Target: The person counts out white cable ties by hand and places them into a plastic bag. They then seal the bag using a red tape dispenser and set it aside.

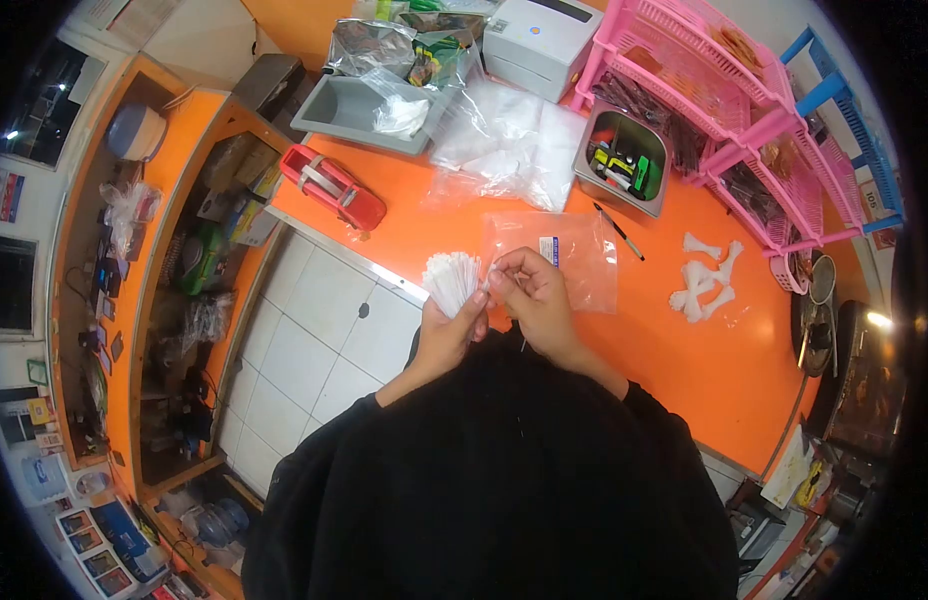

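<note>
Above the orange counter [624,330], left hand [452,325] clasping white strips [452,278]; right hand [534,295] pinching one; plastic bag [569,255] beyond.

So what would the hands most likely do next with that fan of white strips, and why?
Probably pull one strip free. The left hand grips the fan of white strips at its base, the right hand pinches at its edge, and a clear bag lies flat on the orange counter just behind.

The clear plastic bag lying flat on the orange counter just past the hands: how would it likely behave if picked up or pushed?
The clear plastic bag looks thin and lies flat, so it would probably flop and crumple when lifted. It seems near empty, so likely very light. On the smooth orange counter a push would probably slide it.
</note>
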`<action>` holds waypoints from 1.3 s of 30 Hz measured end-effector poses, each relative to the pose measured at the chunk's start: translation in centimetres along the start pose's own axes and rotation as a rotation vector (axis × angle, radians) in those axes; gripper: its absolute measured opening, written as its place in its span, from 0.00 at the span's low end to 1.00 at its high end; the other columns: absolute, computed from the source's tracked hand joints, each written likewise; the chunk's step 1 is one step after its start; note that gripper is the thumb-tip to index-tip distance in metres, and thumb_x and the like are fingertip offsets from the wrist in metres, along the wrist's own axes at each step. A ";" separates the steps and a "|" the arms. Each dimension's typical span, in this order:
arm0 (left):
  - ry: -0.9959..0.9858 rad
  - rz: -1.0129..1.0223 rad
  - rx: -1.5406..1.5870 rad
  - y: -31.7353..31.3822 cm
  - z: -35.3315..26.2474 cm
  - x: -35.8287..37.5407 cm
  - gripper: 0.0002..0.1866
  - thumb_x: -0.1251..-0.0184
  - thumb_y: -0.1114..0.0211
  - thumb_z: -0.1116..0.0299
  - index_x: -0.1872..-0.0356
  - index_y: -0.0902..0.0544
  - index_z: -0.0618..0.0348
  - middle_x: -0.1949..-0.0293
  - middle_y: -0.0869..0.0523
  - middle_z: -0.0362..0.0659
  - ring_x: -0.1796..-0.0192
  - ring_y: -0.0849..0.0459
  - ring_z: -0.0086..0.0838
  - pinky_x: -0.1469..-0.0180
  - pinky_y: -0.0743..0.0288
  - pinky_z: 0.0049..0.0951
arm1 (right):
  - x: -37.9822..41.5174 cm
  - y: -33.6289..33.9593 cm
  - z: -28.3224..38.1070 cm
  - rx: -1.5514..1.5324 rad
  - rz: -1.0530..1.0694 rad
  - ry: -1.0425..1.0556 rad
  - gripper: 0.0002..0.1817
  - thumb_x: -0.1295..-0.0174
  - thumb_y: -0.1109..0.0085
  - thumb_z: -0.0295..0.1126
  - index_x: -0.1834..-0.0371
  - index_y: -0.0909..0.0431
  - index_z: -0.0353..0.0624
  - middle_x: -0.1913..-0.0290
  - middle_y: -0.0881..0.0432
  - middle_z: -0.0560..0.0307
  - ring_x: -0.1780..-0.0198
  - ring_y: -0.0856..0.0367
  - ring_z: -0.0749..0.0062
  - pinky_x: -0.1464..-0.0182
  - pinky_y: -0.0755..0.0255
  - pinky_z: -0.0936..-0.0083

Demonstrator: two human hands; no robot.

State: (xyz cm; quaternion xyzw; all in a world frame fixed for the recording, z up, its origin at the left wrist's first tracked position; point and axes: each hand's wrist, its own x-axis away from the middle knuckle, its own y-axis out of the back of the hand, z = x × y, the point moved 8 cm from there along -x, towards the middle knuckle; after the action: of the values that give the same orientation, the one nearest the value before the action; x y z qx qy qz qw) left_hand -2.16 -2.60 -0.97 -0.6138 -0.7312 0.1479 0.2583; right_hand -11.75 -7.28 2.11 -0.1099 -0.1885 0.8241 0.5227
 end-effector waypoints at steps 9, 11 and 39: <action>0.027 -0.049 0.000 -0.1 0.3 0.1 0.09 0.37 0.43 0.68 0.60 0.31 0.59 0.71 0.25 0.41 0.83 0.33 0.19 0.82 0.40 0.18 | 0.3 0.0 0.0 -0.123 -0.085 0.025 0.05 0.38 0.48 0.26 0.63 0.32 0.39 0.72 0.27 0.62 0.82 0.42 0.92 0.83 0.51 0.90; 0.016 -0.049 0.014 -0.1 0.2 0.1 0.09 0.36 0.43 0.68 0.60 0.31 0.58 0.71 0.25 0.41 0.83 0.33 0.19 0.82 0.40 0.18 | 0.3 -0.3 0.2 -0.152 -0.092 0.048 0.05 0.38 0.48 0.26 0.62 0.32 0.39 0.71 0.26 0.62 0.82 0.41 0.91 0.83 0.51 0.90; -0.067 -0.117 0.006 0.4 0.2 0.0 0.12 0.38 0.41 0.69 0.57 0.31 0.61 0.73 0.24 0.40 0.83 0.31 0.19 0.83 0.40 0.17 | 0.2 -1.2 -0.9 -0.138 -0.072 -0.102 0.07 0.38 0.48 0.27 0.58 0.30 0.39 0.76 0.28 0.62 0.83 0.41 0.91 0.83 0.49 0.92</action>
State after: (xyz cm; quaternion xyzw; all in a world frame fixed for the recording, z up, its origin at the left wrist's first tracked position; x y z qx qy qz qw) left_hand -1.90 -2.51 -1.36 -0.5639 -0.7737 0.1552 0.2436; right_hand -10.51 -6.48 1.85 -0.0968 -0.2751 0.7943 0.5329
